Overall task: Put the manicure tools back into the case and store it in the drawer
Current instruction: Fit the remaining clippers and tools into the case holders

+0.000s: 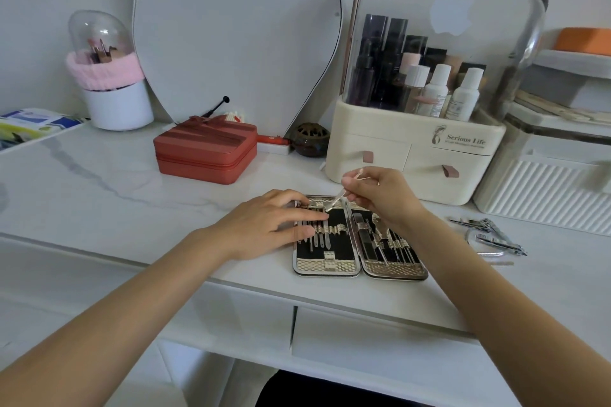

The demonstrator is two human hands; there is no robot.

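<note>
White desk (115, 182) under us holds the open case (358, 241). Our right hand (380, 198) pinches a thin tool (337, 200), tip slanting down-left toward the case's left half, beside our flat left hand (267, 225) resting there.

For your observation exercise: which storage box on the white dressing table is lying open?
The flat black-lined manicure case, spread open under both hands; the red zipped box is closed.

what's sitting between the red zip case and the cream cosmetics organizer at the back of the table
In the head view, a small dark round pot sits between the red zip case and the cream organizer, with a white-and-red item just beside the case.
</note>
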